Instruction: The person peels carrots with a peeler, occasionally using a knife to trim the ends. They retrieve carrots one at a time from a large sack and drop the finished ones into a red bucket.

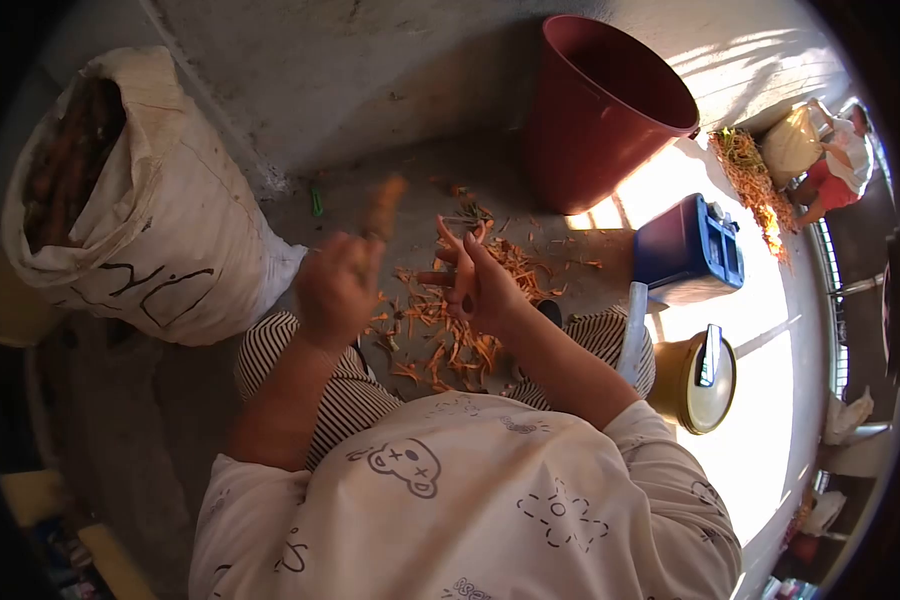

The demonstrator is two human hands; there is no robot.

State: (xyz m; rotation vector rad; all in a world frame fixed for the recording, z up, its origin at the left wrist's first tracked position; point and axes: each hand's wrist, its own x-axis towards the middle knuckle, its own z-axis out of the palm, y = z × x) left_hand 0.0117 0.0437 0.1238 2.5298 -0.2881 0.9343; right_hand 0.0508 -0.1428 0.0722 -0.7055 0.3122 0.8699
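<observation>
My left hand (335, 285) grips a carrot (381, 206) that points up and away from me; it is blurred. My right hand (480, 280) is closed around a peeler (438, 278) with an orange handle, just right of the carrot. Orange carrot peelings (450, 340) lie scattered on the concrete floor between my knees, below both hands. My striped trouser legs and a light printed top fill the lower part of the view.
A white sack (160, 240) full of unpeeled carrots stands at the left. A dark red bucket (595, 110) stands at the back, with a blue box (685, 250) and a yellow lidded pot (695, 380) to the right. Another person (835, 165) sits at the far right beside more peelings.
</observation>
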